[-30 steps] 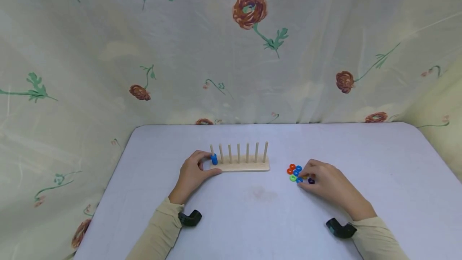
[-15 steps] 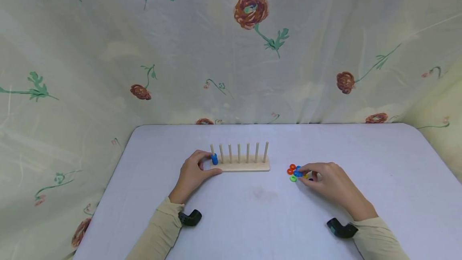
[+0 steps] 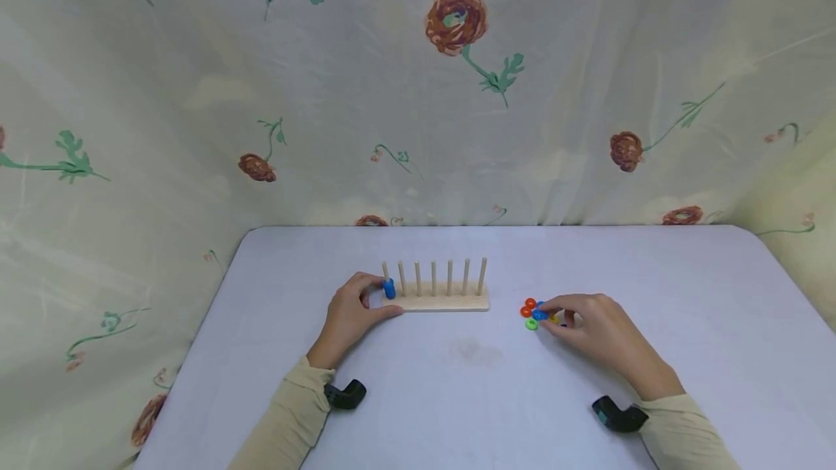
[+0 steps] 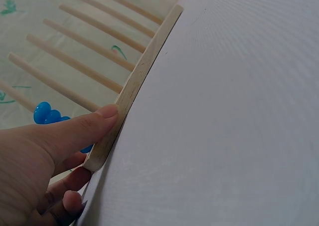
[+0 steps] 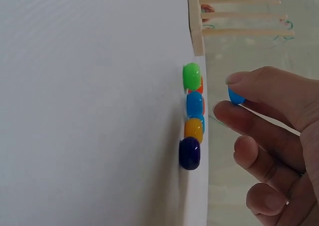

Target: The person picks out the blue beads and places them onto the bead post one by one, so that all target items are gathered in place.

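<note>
My left hand [image 3: 346,319] grips the left end of a wooden peg board [image 3: 451,303], thumb on its front edge. Several blue beads [image 4: 44,113] are stacked on the leftmost peg; the other pegs are bare. To the right of the board, my right hand [image 3: 591,328] pinches a blue bead [image 5: 236,96] between thumb and index finger, just above the table. Beneath and beside it lie a green bead [image 5: 191,76], red beads [image 3: 525,312], blue beads [image 5: 195,105], a yellow bead [image 5: 194,128] and a dark purple bead [image 5: 190,153]. The hand partly hides these in the head view.
A white-covered table [image 3: 457,397] carries everything. Behind it hangs a flower-patterned curtain [image 3: 339,93]. A black wrist device [image 3: 346,394] sits at the left cuff, and another black device [image 3: 619,414] at the right cuff.
My right hand has taken hold of a blue bead and raised it slightly off the table. My left hand has stayed on the peg board.
</note>
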`<control>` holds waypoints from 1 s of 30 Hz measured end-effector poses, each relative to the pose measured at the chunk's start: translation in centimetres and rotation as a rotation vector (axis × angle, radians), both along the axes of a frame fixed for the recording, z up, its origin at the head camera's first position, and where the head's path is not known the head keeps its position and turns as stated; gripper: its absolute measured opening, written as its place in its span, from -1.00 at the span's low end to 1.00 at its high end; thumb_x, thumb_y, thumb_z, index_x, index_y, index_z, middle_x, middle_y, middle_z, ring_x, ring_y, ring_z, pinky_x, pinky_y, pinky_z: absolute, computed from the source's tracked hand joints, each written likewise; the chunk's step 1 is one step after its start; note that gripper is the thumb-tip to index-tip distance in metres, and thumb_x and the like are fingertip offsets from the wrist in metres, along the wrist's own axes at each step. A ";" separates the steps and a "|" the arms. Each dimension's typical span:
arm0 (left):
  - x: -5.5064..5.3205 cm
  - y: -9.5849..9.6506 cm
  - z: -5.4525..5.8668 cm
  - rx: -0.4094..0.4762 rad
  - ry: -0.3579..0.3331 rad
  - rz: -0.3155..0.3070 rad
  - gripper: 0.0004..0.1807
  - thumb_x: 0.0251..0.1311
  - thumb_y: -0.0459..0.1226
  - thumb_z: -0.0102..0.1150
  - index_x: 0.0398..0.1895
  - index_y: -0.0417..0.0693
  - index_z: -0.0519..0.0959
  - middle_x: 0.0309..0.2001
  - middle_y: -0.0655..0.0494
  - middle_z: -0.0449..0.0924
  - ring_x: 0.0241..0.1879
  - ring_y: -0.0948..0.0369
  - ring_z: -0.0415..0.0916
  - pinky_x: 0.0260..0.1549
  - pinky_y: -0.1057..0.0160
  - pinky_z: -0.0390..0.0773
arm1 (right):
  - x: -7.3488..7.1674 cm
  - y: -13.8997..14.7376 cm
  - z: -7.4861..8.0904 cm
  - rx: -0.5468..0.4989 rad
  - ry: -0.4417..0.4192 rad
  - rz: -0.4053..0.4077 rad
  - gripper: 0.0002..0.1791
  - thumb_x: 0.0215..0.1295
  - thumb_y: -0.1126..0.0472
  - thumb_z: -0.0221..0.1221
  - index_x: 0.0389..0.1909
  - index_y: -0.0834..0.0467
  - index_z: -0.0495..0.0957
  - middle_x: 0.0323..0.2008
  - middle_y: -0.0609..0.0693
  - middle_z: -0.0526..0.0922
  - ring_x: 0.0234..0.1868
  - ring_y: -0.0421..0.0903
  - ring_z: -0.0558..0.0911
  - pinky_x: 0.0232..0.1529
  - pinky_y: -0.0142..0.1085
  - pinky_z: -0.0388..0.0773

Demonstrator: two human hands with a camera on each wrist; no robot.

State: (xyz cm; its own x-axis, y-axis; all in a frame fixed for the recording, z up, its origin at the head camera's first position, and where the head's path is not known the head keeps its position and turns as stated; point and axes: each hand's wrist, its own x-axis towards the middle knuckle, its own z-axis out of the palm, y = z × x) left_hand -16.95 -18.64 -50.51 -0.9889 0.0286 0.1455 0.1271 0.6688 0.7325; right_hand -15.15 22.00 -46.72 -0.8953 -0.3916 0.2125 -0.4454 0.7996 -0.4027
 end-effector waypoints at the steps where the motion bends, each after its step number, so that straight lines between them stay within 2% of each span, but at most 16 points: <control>1: 0.0 0.0 0.0 0.004 0.002 0.000 -0.37 -0.11 -0.07 0.68 0.08 -0.05 0.69 -0.20 0.07 0.59 -0.48 0.27 0.30 -0.50 0.38 0.27 | 0.0 0.0 0.1 -0.005 0.001 0.000 -0.80 0.15 0.20 0.49 -0.17 0.00 0.81 -0.57 -0.27 0.55 -0.56 -0.35 0.31 -0.52 -0.43 0.22; 9: 0.2 0.2 0.1 0.003 -0.007 -0.002 -0.38 -0.09 -0.07 0.68 0.08 -0.06 0.69 -0.17 0.06 0.60 -0.46 0.28 0.30 -0.49 0.38 0.29 | -0.8 -1.1 1.1 -0.049 0.034 0.027 -0.78 0.15 0.22 0.48 -0.16 0.01 0.81 -0.43 -0.23 0.70 -0.54 -0.35 0.37 -0.53 -0.43 0.25; 17: 0.3 0.2 0.3 0.006 -0.015 -0.003 -0.38 -0.08 -0.08 0.67 0.09 -0.06 0.69 -0.18 0.06 0.59 -0.45 0.27 0.30 -0.48 0.38 0.29 | -1.9 -3.4 2.9 -0.084 0.084 0.064 -0.76 0.18 0.12 0.51 -0.13 0.02 0.80 -0.51 -0.22 0.62 -0.54 -0.28 0.39 -0.54 -0.42 0.31; 20: 0.3 0.2 0.4 0.007 -0.023 0.000 -0.38 -0.09 -0.08 0.67 0.09 -0.06 0.69 -0.16 0.05 0.60 -0.45 0.27 0.31 -0.48 0.39 0.29 | -2.3 -4.4 3.5 -0.120 0.114 0.090 -0.78 0.17 0.16 0.51 -0.14 0.02 0.81 -0.46 -0.21 0.68 -0.52 -0.24 0.43 -0.53 -0.42 0.30; 26: 0.2 0.2 0.4 0.004 -0.029 0.005 -0.37 -0.10 -0.08 0.68 0.08 -0.05 0.69 -0.17 0.06 0.59 -0.46 0.28 0.31 -0.49 0.39 0.29 | -3.1 -6.7 4.6 -0.197 0.200 0.132 -0.80 0.15 0.17 0.52 -0.18 0.03 0.82 -0.33 -0.16 0.78 -0.43 -0.29 0.46 -0.47 -0.40 0.36; 30: 0.1 0.1 0.3 0.007 -0.026 0.005 -0.37 -0.10 -0.07 0.68 0.08 -0.04 0.69 -0.20 0.07 0.58 -0.46 0.28 0.31 -0.49 0.38 0.29 | -3.4 -8.4 5.3 -0.245 0.214 0.147 -0.81 0.16 0.16 0.51 -0.19 0.02 0.82 -0.31 -0.15 0.80 -0.38 -0.28 0.50 -0.40 -0.37 0.44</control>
State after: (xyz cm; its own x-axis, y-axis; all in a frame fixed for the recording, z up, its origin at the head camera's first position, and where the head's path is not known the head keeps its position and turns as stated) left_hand -16.81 -18.50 -50.17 -0.9926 0.0223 0.1196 0.1042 0.6642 0.7402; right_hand -18.58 13.61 -41.40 -0.7585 -0.4271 0.4922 -0.6431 0.6124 -0.4597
